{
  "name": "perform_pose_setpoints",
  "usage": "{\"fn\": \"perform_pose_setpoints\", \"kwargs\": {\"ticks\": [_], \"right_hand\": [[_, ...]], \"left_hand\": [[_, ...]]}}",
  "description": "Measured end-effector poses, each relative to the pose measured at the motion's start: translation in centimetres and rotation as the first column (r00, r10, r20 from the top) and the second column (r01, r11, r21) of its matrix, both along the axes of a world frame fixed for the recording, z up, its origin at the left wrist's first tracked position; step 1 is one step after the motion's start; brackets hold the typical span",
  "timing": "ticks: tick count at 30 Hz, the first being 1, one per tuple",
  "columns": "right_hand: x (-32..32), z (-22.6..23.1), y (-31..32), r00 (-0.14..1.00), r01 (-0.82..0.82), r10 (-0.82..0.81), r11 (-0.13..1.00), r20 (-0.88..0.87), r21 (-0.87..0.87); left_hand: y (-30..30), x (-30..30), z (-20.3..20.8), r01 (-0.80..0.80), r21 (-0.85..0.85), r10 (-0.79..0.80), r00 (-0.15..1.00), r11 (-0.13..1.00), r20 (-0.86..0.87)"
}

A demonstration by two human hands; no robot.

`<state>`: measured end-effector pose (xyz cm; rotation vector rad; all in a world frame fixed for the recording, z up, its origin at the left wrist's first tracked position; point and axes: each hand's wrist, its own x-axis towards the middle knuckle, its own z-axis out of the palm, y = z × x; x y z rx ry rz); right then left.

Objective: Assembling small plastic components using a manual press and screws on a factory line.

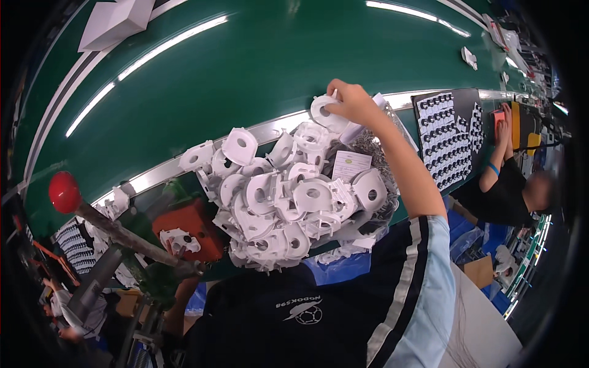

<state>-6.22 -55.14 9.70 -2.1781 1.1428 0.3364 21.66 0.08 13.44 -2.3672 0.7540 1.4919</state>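
Observation:
My right hand (pixel 354 103) reaches across to the metal edge of the green belt. Its fingers are closed on a white plastic part (pixel 320 114) with a round hole. Below it lies a big heap of similar white plastic parts (pixel 261 195). At the left stands a hand press with a red ball knob (pixel 64 192) on its lever. A white plastic part (pixel 179 239) sits at the press's orange-red base (pixel 205 228). My left forearm (pixel 181 302) comes up beside the press; the press mostly hides my left hand, so its grip does not show.
A green conveyor belt (pixel 245 73) runs along the far side, carrying a white box (pixel 116 24). Right of the heap are a bag of small metal pieces (pixel 368 144) and a dark board (pixel 445 141) with rows of black-and-white parts. Another person (pixel 500 190) works at the right.

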Motion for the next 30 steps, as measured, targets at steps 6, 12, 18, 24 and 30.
{"fn": "perform_pose_setpoints", "kwargs": {"ticks": [6, 12, 18, 24, 30], "right_hand": [[-0.5, -0.9, 0.3, 0.994, -0.108, 0.095, 0.94, -0.058, -0.324], [0.4, -0.9, 4.2, 0.978, -0.115, 0.092, 0.986, -0.185, -0.121], [0.3, 1.1, 3.0, 0.981, 0.058, -0.018, 0.977, 0.192, -0.204], [1.9, -0.3, 2.2, 0.956, -0.243, 0.217, 0.963, -0.197, -0.118], [2.1, -0.5, 1.0, 0.983, -0.137, 0.122, 0.984, -0.136, -0.109]], "left_hand": [[5.1, 2.0, -3.8, 0.642, -0.123, -0.644, 0.765, 0.757, 0.024], [10.0, 2.7, -6.4, 0.971, 0.136, -0.912, -0.231, -0.195, 0.339], [8.4, 2.3, -5.9, 0.993, 0.072, -0.898, -0.118, -0.096, 0.424], [3.5, 1.0, -3.1, 0.846, -0.41, -0.749, 0.507, 0.34, 0.426], [4.2, 2.5, -3.6, 0.807, -0.221, -0.801, 0.582, 0.547, 0.142]]}}
